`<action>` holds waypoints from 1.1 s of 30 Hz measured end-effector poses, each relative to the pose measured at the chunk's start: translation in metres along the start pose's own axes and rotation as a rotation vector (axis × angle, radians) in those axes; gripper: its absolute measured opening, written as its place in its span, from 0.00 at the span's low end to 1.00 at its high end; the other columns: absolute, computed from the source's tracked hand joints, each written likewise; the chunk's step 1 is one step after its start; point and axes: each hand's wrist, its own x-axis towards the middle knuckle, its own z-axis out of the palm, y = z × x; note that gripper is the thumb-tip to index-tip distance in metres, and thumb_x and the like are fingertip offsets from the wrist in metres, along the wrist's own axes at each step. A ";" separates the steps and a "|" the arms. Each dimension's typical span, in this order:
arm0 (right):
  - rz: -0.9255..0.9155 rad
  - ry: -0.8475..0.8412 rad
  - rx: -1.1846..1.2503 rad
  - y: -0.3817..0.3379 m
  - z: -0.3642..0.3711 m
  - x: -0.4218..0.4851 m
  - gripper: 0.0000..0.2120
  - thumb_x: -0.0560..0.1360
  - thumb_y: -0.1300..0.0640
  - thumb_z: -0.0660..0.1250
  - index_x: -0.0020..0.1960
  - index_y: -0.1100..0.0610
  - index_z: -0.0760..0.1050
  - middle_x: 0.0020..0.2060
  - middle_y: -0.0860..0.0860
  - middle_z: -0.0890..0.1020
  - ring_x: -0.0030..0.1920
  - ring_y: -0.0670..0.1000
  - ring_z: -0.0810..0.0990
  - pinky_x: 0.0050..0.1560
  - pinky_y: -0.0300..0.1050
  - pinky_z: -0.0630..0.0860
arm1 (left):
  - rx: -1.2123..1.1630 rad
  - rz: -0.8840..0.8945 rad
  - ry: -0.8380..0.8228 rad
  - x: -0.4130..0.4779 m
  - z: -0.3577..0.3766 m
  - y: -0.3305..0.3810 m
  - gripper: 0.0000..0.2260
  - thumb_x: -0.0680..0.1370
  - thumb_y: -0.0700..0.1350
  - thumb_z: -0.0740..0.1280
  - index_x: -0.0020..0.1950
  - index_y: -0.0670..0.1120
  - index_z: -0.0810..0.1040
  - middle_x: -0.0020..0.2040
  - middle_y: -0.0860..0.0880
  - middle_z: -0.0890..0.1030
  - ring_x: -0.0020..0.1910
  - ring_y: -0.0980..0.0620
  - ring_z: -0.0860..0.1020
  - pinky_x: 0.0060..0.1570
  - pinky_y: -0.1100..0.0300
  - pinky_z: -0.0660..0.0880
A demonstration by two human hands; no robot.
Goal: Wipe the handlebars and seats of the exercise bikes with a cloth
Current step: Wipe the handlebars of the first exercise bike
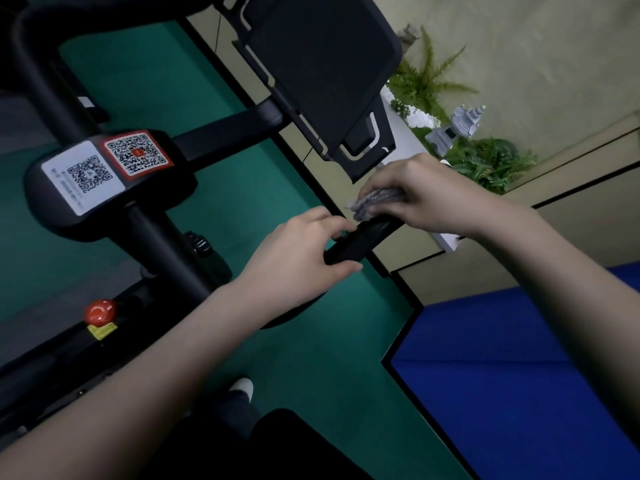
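A black exercise bike fills the left and centre of the head view. Its black handlebar end (360,242) juts toward the middle of the frame. My left hand (298,251) grips this bar from the near side, thumb under it. My right hand (426,195) holds a bunched grey cloth (375,199) and presses it on the far tip of the same bar. The bike's centre hub (104,181) carries two QR-code stickers. The seat is out of view.
A black screen mount (322,74) hangs above the hands. A red knob (100,311) sits on the frame at lower left. Green floor (263,216) runs under the bike, a blue mat (512,375) lies at right. Ferns and a small stone lantern (453,128) stand by the wall.
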 end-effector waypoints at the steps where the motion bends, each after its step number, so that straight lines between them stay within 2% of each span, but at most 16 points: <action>1: 0.005 -0.034 0.011 0.002 -0.003 0.002 0.08 0.74 0.58 0.70 0.54 0.57 0.81 0.48 0.51 0.84 0.51 0.52 0.81 0.53 0.50 0.74 | -0.002 -0.002 -0.006 0.000 0.000 0.000 0.20 0.70 0.58 0.70 0.61 0.57 0.75 0.50 0.58 0.74 0.45 0.53 0.76 0.49 0.54 0.75; 4: 0.000 -0.086 0.001 0.011 -0.012 0.007 0.08 0.75 0.59 0.69 0.54 0.58 0.81 0.48 0.50 0.84 0.49 0.48 0.80 0.51 0.41 0.73 | -0.002 -0.009 -0.013 0.001 0.000 0.000 0.20 0.70 0.58 0.70 0.61 0.58 0.75 0.50 0.59 0.73 0.45 0.54 0.75 0.49 0.55 0.75; 7: 0.078 -0.032 -0.024 0.023 -0.020 0.011 0.08 0.75 0.59 0.68 0.53 0.59 0.82 0.46 0.53 0.85 0.49 0.51 0.81 0.51 0.46 0.75 | 0.006 -0.013 -0.012 0.000 0.000 0.000 0.21 0.70 0.59 0.70 0.62 0.58 0.75 0.49 0.61 0.72 0.45 0.56 0.74 0.48 0.57 0.74; 9: 0.119 -0.035 -0.002 0.025 -0.021 0.013 0.08 0.75 0.58 0.69 0.53 0.58 0.82 0.45 0.52 0.85 0.49 0.49 0.81 0.52 0.45 0.76 | 0.010 -0.008 -0.009 0.000 0.001 0.000 0.21 0.71 0.59 0.70 0.62 0.58 0.75 0.49 0.60 0.72 0.45 0.55 0.74 0.47 0.58 0.73; 13: 0.145 -0.173 0.055 0.025 -0.023 0.020 0.07 0.73 0.55 0.72 0.51 0.53 0.83 0.43 0.47 0.84 0.42 0.42 0.79 0.44 0.34 0.73 | 0.004 -0.021 -0.012 0.000 0.001 0.000 0.21 0.70 0.59 0.70 0.61 0.58 0.75 0.48 0.61 0.72 0.44 0.55 0.75 0.46 0.58 0.73; 15: 0.168 -0.235 0.072 0.032 -0.031 0.024 0.03 0.73 0.55 0.72 0.46 0.48 0.81 0.41 0.44 0.83 0.39 0.37 0.77 0.40 0.31 0.70 | 0.003 -0.024 -0.015 0.000 0.001 -0.001 0.21 0.70 0.60 0.69 0.61 0.59 0.75 0.48 0.62 0.72 0.44 0.57 0.74 0.45 0.60 0.72; 17: 0.181 -0.237 0.066 0.040 -0.040 0.026 0.09 0.73 0.57 0.72 0.40 0.44 0.77 0.38 0.42 0.82 0.39 0.40 0.78 0.39 0.34 0.72 | 0.010 -0.023 -0.017 -0.002 0.000 0.000 0.21 0.70 0.60 0.69 0.61 0.59 0.75 0.48 0.62 0.72 0.44 0.58 0.73 0.45 0.61 0.71; 20: 0.212 -0.201 0.192 0.056 -0.048 0.022 0.04 0.74 0.57 0.70 0.45 0.49 0.80 0.41 0.47 0.84 0.43 0.50 0.83 0.45 0.45 0.79 | 0.024 -0.025 -0.024 -0.002 -0.002 0.003 0.21 0.70 0.59 0.69 0.62 0.59 0.75 0.48 0.62 0.72 0.45 0.58 0.73 0.47 0.60 0.72; 22: 0.250 -0.179 0.347 0.065 -0.049 0.018 0.03 0.75 0.56 0.70 0.47 0.50 0.81 0.43 0.48 0.85 0.45 0.48 0.84 0.46 0.42 0.80 | 0.042 -0.023 -0.027 -0.002 -0.002 0.005 0.21 0.70 0.60 0.69 0.62 0.59 0.75 0.49 0.62 0.72 0.46 0.58 0.74 0.49 0.58 0.74; 24: 0.287 -0.138 0.538 0.070 -0.048 0.012 0.03 0.75 0.58 0.68 0.48 0.54 0.81 0.42 0.48 0.85 0.44 0.47 0.84 0.42 0.36 0.79 | 0.050 -0.026 -0.031 -0.002 -0.002 0.008 0.24 0.69 0.64 0.66 0.63 0.58 0.74 0.52 0.62 0.72 0.47 0.58 0.75 0.52 0.57 0.74; 26: 0.328 -0.019 0.710 0.074 -0.043 0.003 0.04 0.75 0.59 0.68 0.49 0.56 0.80 0.39 0.46 0.85 0.42 0.46 0.84 0.39 0.33 0.78 | 0.045 -0.026 -0.035 0.002 -0.002 0.013 0.29 0.68 0.69 0.61 0.66 0.58 0.71 0.55 0.61 0.73 0.49 0.58 0.76 0.53 0.58 0.74; 28: 0.357 0.190 0.866 0.072 -0.030 -0.009 0.06 0.76 0.61 0.67 0.52 0.59 0.79 0.39 0.47 0.85 0.40 0.44 0.83 0.40 0.34 0.78 | 0.038 -0.032 -0.043 0.009 0.000 0.018 0.32 0.68 0.70 0.59 0.68 0.57 0.69 0.58 0.60 0.74 0.52 0.57 0.76 0.55 0.57 0.73; 29: 0.369 0.326 0.954 0.069 -0.020 -0.014 0.07 0.76 0.62 0.67 0.53 0.61 0.78 0.42 0.50 0.84 0.41 0.45 0.83 0.43 0.36 0.79 | 0.036 -0.036 -0.046 0.013 0.002 0.021 0.31 0.69 0.68 0.60 0.69 0.57 0.68 0.59 0.59 0.74 0.54 0.56 0.75 0.56 0.56 0.73; 31: 0.383 0.615 1.071 0.059 0.000 -0.022 0.07 0.76 0.63 0.67 0.54 0.63 0.77 0.47 0.58 0.82 0.46 0.51 0.81 0.53 0.48 0.79 | 0.036 -0.047 -0.054 0.021 0.008 0.026 0.28 0.72 0.63 0.63 0.71 0.55 0.67 0.62 0.57 0.73 0.58 0.53 0.74 0.59 0.55 0.72; 33: 0.402 0.884 1.062 0.045 0.021 -0.023 0.05 0.76 0.64 0.67 0.50 0.56 0.78 0.47 0.55 0.82 0.49 0.52 0.80 0.57 0.54 0.76 | 0.034 -0.058 -0.062 0.028 0.014 0.030 0.26 0.74 0.58 0.66 0.71 0.54 0.67 0.63 0.55 0.73 0.59 0.52 0.74 0.59 0.56 0.71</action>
